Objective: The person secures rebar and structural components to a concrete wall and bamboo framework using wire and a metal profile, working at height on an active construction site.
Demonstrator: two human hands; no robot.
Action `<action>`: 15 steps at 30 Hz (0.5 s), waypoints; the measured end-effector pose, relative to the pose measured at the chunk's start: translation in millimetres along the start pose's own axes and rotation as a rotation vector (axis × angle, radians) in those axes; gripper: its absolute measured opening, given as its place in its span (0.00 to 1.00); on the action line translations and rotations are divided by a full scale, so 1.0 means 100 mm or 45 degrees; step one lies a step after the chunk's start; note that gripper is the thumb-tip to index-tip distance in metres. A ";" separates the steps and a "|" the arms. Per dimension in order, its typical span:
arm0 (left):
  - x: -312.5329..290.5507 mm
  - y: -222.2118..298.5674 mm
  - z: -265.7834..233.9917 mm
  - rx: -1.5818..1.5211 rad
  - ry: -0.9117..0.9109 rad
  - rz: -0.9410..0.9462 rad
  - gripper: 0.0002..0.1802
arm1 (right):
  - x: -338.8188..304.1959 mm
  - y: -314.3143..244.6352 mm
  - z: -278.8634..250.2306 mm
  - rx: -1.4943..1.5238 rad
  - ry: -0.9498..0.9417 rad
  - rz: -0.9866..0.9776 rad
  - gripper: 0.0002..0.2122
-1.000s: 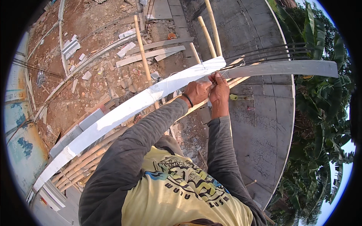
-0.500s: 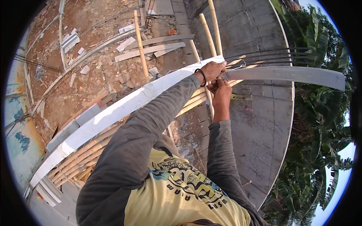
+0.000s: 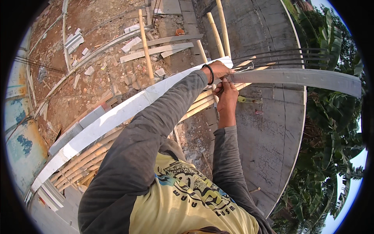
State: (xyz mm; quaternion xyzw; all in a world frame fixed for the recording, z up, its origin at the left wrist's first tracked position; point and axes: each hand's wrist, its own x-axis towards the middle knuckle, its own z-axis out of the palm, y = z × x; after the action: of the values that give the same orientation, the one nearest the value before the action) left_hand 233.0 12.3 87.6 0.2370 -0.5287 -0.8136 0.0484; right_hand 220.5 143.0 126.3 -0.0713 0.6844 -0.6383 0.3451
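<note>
My left hand (image 3: 218, 71), with a black band round its wrist, reaches over the end of a long white beam (image 3: 117, 111). Close below it, my right hand (image 3: 228, 94) is closed, thumb and forefinger pinched together. Both sets of fingertips meet at the near end of a long grey strip (image 3: 296, 78), which stretches out to the right. Something thin, perhaps wire, shows between the fingers, but it is too small to make out. Behind the hands a loose pale wire (image 3: 246, 68) curls by the tips of bamboo poles (image 3: 202, 103).
Upright bamboo poles (image 3: 146, 46) rise beyond the beam. Dark steel bars (image 3: 288, 58) run out to the right, over a grey concrete wall (image 3: 265, 128). Far below lies rubble-strewn earth (image 3: 105, 58) with loose boards (image 3: 156, 53). Banana plants (image 3: 331, 117) grow beyond the wall.
Both hands stay at the grey strip's end, with small shifts of the fingers. My right hand has moved slightly left. The strip's far end sits a little farther right and lower.
</note>
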 end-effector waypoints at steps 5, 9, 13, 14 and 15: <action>0.11 -0.05 0.01 -0.177 -0.050 -0.098 0.14 | -0.03 -0.04 0.04 -0.047 0.001 -0.020 0.08; 0.15 -0.11 0.02 -0.312 -0.050 -0.070 0.15 | -0.07 -0.05 0.08 -0.083 0.004 -0.051 0.09; 0.12 -0.11 0.04 -0.367 -0.046 -0.113 0.18 | -0.10 -0.04 0.03 -0.084 -0.044 -0.054 0.12; 0.11 -0.11 0.04 -0.335 -0.040 -0.105 0.18 | -0.11 -0.04 0.03 -0.056 -0.031 -0.047 0.12; 0.09 -0.10 0.04 -0.303 -0.033 -0.098 0.19 | -0.12 -0.02 0.05 -0.028 -0.018 -0.040 0.11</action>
State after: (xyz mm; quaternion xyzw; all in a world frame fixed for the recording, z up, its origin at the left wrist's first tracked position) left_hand 225.1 17.4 77.1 0.2392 -0.4195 -0.8749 0.0381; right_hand 231.2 145.1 133.2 -0.0905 0.6877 -0.6356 0.3390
